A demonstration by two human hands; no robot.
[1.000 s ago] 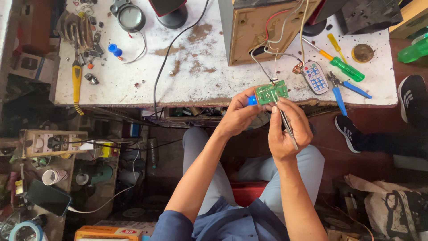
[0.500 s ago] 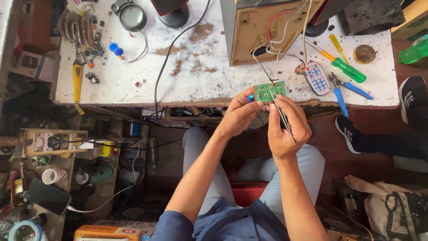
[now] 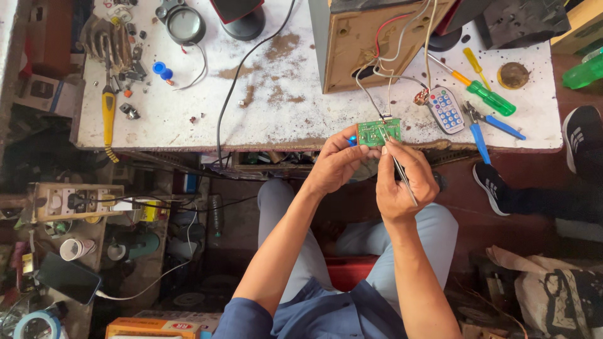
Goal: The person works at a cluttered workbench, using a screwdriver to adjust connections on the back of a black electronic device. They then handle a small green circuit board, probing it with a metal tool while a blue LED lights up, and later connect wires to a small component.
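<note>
My left hand [image 3: 336, 164] pinches the small green board [image 3: 379, 132] by its edge, over the table [image 3: 264, 119] rim. It looks light, stiff, breakable. My right hand [image 3: 402, 182] grips thin tweezers [image 3: 397, 166].

My left hand [image 3: 336, 164] and right hand [image 3: 402, 179] are raised side by side, forearms bare, each grip pinched closed, fingertips nearly meeting.

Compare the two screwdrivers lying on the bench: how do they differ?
The green-handled screwdriver lies on the right part of the white bench, by the remote control, with an orange collar and bare shaft. The yellow-handled screwdriver lies far left, near the edge, pointing up and down. Both are untouched; neither hand reaches them.
</note>
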